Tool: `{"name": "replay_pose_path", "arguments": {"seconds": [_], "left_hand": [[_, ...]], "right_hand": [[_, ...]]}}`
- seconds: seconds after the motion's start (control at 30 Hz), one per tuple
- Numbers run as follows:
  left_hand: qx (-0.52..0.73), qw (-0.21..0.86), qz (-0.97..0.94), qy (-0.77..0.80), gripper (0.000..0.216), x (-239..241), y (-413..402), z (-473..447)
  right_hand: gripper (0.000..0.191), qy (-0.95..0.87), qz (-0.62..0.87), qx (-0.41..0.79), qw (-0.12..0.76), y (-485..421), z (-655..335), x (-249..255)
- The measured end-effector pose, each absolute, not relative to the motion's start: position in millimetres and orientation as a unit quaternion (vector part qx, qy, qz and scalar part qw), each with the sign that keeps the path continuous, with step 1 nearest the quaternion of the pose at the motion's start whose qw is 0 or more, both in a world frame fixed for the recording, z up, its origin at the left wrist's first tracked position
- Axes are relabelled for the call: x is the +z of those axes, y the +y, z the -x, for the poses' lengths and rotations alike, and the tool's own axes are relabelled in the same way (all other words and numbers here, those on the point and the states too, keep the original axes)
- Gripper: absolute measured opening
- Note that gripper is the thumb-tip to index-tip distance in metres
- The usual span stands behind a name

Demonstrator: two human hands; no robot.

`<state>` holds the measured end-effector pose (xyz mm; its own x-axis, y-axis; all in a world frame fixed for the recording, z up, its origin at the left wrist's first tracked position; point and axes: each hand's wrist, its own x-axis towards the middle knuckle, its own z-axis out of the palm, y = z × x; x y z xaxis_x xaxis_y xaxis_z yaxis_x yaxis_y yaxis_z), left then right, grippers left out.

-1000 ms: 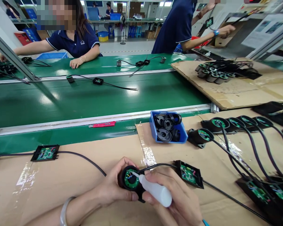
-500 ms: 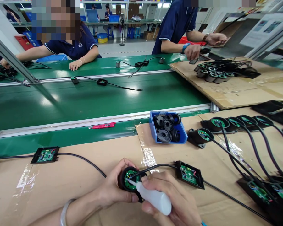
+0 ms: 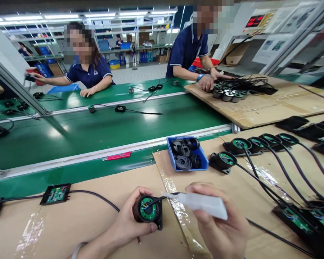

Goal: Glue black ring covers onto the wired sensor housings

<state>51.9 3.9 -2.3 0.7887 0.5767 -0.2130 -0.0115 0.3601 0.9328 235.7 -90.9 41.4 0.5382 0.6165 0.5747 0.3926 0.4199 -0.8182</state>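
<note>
My left hand [image 3: 126,221] is wrapped round a black round housing [image 3: 158,212] with a square flange, its open end facing up. Inside sits a round green circuit board [image 3: 150,214] with small coloured wires, and a black cable runs out to the right. My right hand [image 3: 224,228] grips a whitish squeeze bottle [image 3: 205,205], tilted nearly level. Its thin nozzle points left, beside the housing and apart from the board. The cable's box that lay on the right is hidden behind my right hand.
A blue bin [image 3: 187,169] of black rings stands ahead, right of a red utility knife [image 3: 118,156]. Wired housings [image 3: 223,160] line the right side. A boxed circuit board [image 3: 55,194] lies left. Beyond the green conveyor [image 3: 97,133], two people work, one at a cardboard sheet [image 3: 248,117].
My right hand has drawn the bottle away from the board, rightward and up, and tipped it flatter. My left hand keeps the housing. The view has tilted upward, and the co-workers' arms have moved.
</note>
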Motion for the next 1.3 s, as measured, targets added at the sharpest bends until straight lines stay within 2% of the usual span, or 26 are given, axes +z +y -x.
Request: {"name": "replay_pose_path", "arguments": {"seconds": [0.1,0.2,0.37,0.47,0.57,0.77,0.93,1.1,1.3], "left_hand": [[0.247,0.656,-0.651,0.291,0.047,-4.2,10.2,-50.8],[0.284,0.549,-0.725,0.303,0.042,-7.1,18.9,-49.6],[0.277,0.465,-0.777,0.321,0.043,-13.1,30.7,-46.8],[0.269,0.477,-0.765,0.34,0.044,-14.1,32.0,-46.1],[0.272,0.48,-0.751,0.363,0.044,-11.0,30.1,-46.4],[0.268,0.461,-0.757,0.378,0.04,-4.7,26.9,-47.7],[0.259,0.45,-0.768,0.374,0.039,-8.5,27.3,-45.8],[0.248,0.443,-0.785,0.356,0.044,-12.3,28.6,-42.9],[0.236,0.41,-0.797,0.376,0.041,-10.6,22.6,-43.0]], "right_hand": [[0.021,-0.361,0.538,0.153,0.747,-79.4,-244.3,35.3],[0.031,-0.331,0.524,0.251,0.743,-55.4,-252.4,35.8],[0.043,-0.391,0.536,0.307,0.682,1.4,-252.7,27.8],[0.032,-0.451,0.574,0.319,0.605,40.8,-245.1,11.7],[0.021,-0.488,0.637,0.298,0.518,75.6,-239.4,-4.0],[0.022,-0.539,0.713,0.221,0.389,105.3,-239.7,-14.4],[0.027,-0.578,0.729,0.155,0.334,95.0,-236.0,-3.6],[0.037,-0.624,0.721,0.065,0.294,53.4,-269.1,31.5],[0.025,-0.614,0.761,-0.003,0.209,13.6,-352.1,44.2]]}}
